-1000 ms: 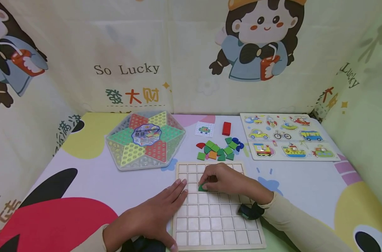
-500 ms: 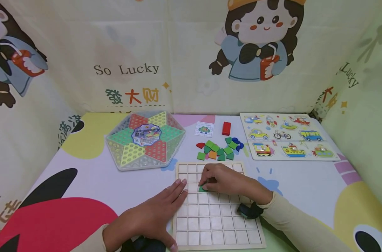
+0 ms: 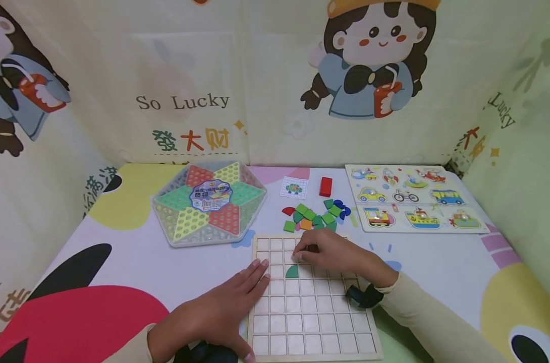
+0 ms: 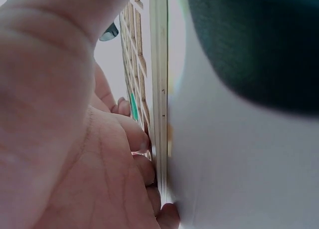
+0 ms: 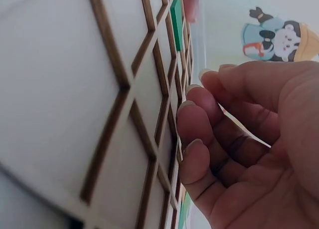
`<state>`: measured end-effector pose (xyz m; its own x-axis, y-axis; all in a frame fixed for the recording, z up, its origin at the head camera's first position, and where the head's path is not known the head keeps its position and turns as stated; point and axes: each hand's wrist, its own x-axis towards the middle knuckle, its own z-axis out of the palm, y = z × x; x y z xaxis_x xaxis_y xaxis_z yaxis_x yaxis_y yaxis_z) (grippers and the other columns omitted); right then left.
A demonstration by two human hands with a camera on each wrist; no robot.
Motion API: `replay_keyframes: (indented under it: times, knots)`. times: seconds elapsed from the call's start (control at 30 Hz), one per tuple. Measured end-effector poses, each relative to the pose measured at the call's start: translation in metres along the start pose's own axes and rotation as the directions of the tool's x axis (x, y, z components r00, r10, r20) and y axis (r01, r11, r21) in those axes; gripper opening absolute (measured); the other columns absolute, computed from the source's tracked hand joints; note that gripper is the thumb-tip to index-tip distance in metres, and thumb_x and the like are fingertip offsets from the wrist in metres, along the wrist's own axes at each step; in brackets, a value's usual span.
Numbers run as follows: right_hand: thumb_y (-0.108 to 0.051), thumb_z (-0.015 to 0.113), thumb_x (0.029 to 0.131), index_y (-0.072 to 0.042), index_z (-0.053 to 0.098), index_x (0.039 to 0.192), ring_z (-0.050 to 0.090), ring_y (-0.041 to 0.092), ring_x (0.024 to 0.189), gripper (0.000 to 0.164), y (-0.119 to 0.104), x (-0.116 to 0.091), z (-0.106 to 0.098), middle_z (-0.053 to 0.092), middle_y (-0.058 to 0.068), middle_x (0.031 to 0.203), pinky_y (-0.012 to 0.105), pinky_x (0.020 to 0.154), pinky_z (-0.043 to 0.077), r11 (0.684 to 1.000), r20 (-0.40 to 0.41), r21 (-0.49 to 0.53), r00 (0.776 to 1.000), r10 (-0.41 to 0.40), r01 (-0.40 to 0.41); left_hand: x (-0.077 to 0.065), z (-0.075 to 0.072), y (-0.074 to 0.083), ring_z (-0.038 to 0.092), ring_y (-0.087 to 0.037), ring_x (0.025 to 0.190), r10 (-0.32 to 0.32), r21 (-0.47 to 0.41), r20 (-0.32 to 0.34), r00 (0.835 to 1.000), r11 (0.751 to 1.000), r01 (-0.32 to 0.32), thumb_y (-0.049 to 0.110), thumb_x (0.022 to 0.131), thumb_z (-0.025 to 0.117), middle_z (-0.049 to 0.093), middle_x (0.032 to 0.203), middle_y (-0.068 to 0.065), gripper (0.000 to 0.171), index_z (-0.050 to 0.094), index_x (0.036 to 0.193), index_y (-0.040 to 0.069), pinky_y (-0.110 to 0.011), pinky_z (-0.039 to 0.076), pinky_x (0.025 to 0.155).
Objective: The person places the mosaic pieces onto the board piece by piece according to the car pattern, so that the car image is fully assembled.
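Right hand [image 3: 328, 251], fingers loosely bent, empty, hides some grid board [image 3: 311, 319] from me; left hand [image 3: 222, 306] wide at its edge; loose tiles [image 3: 309, 214] beyond.

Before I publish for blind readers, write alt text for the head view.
A right hand is over a grid board, beside a green quarter-circle in one cell; the left hand touches the board's left edge. Loose pieces lie beyond.

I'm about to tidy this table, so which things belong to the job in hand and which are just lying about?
Likely part of the job:
grid board, under the right hand
green quarter-round piece, in one of its cells
loose coloured pieces, beyond the board
pattern card, probably

Likely just lying about:
hexagonal game box
vehicle puzzle board
red block, though its use is unclear
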<state>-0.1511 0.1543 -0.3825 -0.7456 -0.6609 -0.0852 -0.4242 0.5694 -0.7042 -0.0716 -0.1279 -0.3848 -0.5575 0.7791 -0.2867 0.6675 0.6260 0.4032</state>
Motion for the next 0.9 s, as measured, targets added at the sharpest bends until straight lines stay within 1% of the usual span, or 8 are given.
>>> replay_keyframes:
  times: [0.07, 0.2, 0.3, 0.4, 0.5, 0.6, 0.77, 0.9]
  knots:
    - [-0.02, 0.067, 0.094, -0.019, 0.075, 0.099, 0.058, 0.01, 0.091, 0.009, 0.003, 0.0, -0.001, 0.064, -0.013, 0.093, 0.028, 0.078, 0.051, 1.0, -0.013, 0.014, 1.0, 0.009, -0.009, 0.0, 0.0, 0.0, -0.005, -0.025, 0.147, -0.001, -0.003, -0.002, 1.0, 1.0, 0.001, 0.08, 0.063, 0.066, -0.004, 0.163, -0.005, 0.128, 0.014, 0.157, 0.009, -0.046, 0.021, 0.114]
    - [-0.02, 0.067, 0.094, -0.017, 0.075, 0.102, 0.057, 0.011, 0.085, 0.011, 0.01, 0.0, -0.004, 0.064, -0.012, 0.093, 0.026, 0.071, 0.05, 1.0, -0.049, 0.016, 0.999, -0.01, 0.011, 0.0, 0.002, 0.001, -0.005, -0.026, 0.147, 0.005, -0.007, -0.008, 1.0, 1.0, -0.005, 0.079, 0.064, 0.066, -0.004, 0.163, -0.005, 0.127, 0.014, 0.157, 0.009, -0.046, 0.021, 0.114]
    - [-0.018, 0.068, 0.093, -0.016, 0.075, 0.102, 0.055, 0.013, 0.078, 0.011, 0.015, -0.001, -0.007, 0.064, -0.012, 0.089, 0.025, 0.064, 0.047, 1.0, -0.097, 0.003, 0.995, -0.027, 0.028, 0.0, 0.004, 0.0, -0.005, -0.026, 0.147, 0.008, -0.008, -0.008, 1.0, 1.0, -0.009, 0.08, 0.064, 0.064, -0.004, 0.163, -0.005, 0.127, 0.014, 0.157, 0.009, -0.046, 0.021, 0.114]
    - [-0.014, 0.069, 0.092, -0.014, 0.076, 0.1, 0.054, 0.014, 0.075, 0.01, 0.019, -0.002, -0.012, 0.065, -0.01, 0.087, 0.025, 0.062, 0.047, 1.0, -0.159, 0.0, 0.987, -0.025, 0.025, 0.0, 0.004, 0.0, -0.006, -0.025, 0.147, 0.006, -0.012, -0.007, 1.0, 1.0, -0.006, 0.08, 0.063, 0.064, -0.004, 0.163, -0.004, 0.127, 0.014, 0.157, 0.01, -0.046, 0.021, 0.114]
    - [-0.012, 0.07, 0.091, -0.015, 0.075, 0.098, 0.054, 0.016, 0.077, 0.01, 0.023, -0.004, -0.018, 0.065, -0.009, 0.089, 0.025, 0.064, 0.047, 1.0, -0.215, 0.002, 0.976, 0.013, -0.013, 0.0, 0.004, 0.0, -0.006, -0.025, 0.147, 0.009, -0.017, -0.007, 1.0, 1.0, -0.009, 0.08, 0.064, 0.064, -0.005, 0.163, -0.004, 0.128, 0.013, 0.157, 0.01, -0.047, 0.02, 0.114]
    - [-0.013, 0.07, 0.092, -0.014, 0.075, 0.099, 0.053, 0.018, 0.079, 0.009, 0.029, -0.006, -0.025, 0.064, -0.006, 0.089, 0.026, 0.065, 0.048, 0.998, -0.246, 0.003, 0.967, 0.06, -0.061, 0.0, 0.003, 0.0, -0.006, -0.025, 0.147, 0.016, -0.012, -0.012, 1.0, 1.0, -0.016, 0.08, 0.064, 0.065, -0.005, 0.163, -0.005, 0.127, 0.013, 0.157, 0.009, -0.047, 0.019, 0.114]
    - [-0.014, 0.069, 0.093, -0.01, 0.075, 0.104, 0.055, 0.019, 0.081, 0.014, 0.041, -0.006, -0.037, 0.066, -0.003, 0.092, 0.029, 0.069, 0.05, 0.989, -0.3, 0.002, 0.944, 0.139, -0.145, -0.001, 0.002, 0.0, -0.005, -0.027, 0.147, 0.022, 0.012, -0.02, 1.0, 1.0, -0.022, 0.08, 0.064, 0.065, -0.004, 0.163, -0.007, 0.128, 0.014, 0.156, 0.007, -0.046, 0.021, 0.114]
    - [-0.014, 0.067, 0.094, -0.01, 0.074, 0.108, 0.055, 0.021, 0.085, 0.016, 0.051, -0.007, -0.048, 0.066, 0.001, 0.098, 0.031, 0.072, 0.05, 0.976, -0.334, 0.009, 0.919, 0.21, -0.219, 0.0, 0.001, 0.0, -0.005, -0.026, 0.147, 0.017, 0.014, -0.014, 1.0, 1.0, -0.016, 0.081, 0.063, 0.064, -0.004, 0.163, -0.006, 0.128, 0.014, 0.156, 0.008, -0.046, 0.02, 0.114]
